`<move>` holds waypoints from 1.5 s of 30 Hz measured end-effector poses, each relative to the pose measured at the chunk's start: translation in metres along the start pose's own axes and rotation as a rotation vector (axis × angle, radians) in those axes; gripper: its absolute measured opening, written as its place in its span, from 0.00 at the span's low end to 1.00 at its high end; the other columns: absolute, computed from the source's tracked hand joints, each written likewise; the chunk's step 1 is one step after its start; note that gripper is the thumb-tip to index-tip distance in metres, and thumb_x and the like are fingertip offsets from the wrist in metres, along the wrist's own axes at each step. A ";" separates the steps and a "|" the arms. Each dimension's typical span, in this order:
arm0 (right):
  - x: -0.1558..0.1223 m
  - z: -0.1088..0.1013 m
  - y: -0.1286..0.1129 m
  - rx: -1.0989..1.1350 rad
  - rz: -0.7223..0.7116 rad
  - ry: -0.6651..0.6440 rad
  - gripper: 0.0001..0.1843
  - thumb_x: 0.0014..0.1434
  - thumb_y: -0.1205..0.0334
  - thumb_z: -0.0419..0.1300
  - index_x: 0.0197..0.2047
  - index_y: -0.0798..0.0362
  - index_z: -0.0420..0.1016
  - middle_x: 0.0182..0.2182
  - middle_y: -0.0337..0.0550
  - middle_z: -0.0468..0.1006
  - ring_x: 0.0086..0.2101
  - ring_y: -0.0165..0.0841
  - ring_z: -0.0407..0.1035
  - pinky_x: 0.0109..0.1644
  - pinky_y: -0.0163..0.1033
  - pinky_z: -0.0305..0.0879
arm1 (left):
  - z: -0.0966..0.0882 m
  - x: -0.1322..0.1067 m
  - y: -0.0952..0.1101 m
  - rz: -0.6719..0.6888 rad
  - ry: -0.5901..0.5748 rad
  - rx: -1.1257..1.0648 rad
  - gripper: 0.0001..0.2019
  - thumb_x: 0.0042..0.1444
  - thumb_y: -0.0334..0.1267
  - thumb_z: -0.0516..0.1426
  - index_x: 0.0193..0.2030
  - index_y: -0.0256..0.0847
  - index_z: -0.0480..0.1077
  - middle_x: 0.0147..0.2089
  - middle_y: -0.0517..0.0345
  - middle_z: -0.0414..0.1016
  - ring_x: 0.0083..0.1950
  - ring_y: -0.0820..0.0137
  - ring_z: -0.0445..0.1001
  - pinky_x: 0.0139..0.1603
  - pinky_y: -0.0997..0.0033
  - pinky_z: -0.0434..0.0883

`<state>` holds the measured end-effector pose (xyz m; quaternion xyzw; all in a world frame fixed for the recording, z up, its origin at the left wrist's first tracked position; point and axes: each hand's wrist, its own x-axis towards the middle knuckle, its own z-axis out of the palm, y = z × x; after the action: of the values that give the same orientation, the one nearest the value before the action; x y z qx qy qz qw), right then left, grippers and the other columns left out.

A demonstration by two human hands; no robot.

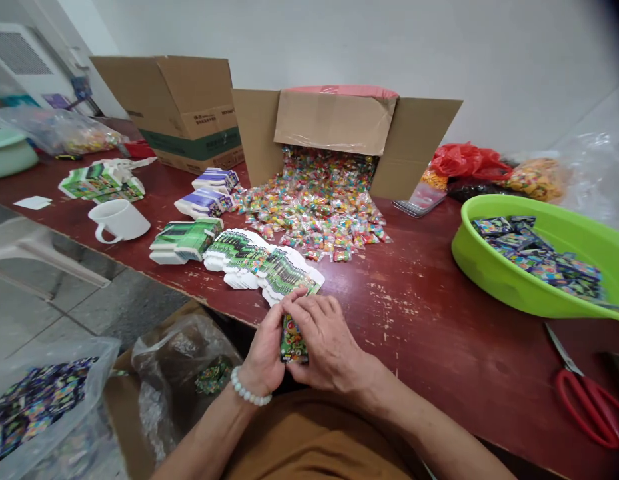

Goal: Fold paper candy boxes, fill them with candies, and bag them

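A small green printed candy box (294,341) is held close to my body at the table's front edge. My left hand (266,347), with a pale bead bracelet, is closed around its left side. My right hand (332,340) grips it from the right, fingers over its top end, hiding part of it. Just beyond my hands lies a fanned row of flat green box blanks (284,270). Behind them spreads a pile of small clear packets of colourful candy (319,213), spilling from an open cardboard box (334,120).
A lime green basin (519,293) with dark packets stands right, near red-handled scissors (584,400). Left are a white mug (122,220), green stacks (184,240), purple stacks (206,200) and a taller carton (189,100). Below the edge sits a plastic-lined carton (124,407).
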<state>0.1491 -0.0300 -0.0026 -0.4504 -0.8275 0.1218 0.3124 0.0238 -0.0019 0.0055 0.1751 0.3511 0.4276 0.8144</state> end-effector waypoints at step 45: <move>0.016 -0.046 0.064 1.025 0.341 0.044 0.12 0.56 0.53 0.65 0.31 0.53 0.70 0.42 0.42 0.71 0.41 0.33 0.67 0.47 0.39 0.63 | -0.011 0.026 0.008 -0.410 -0.505 0.150 0.35 0.54 0.66 0.48 0.44 0.30 0.72 0.31 0.48 0.78 0.25 0.64 0.78 0.25 0.70 0.73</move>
<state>0.2147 0.0158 0.0084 -0.3706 -0.5704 0.5493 0.4853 0.0212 0.0241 -0.0083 0.2605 0.1966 0.1711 0.9296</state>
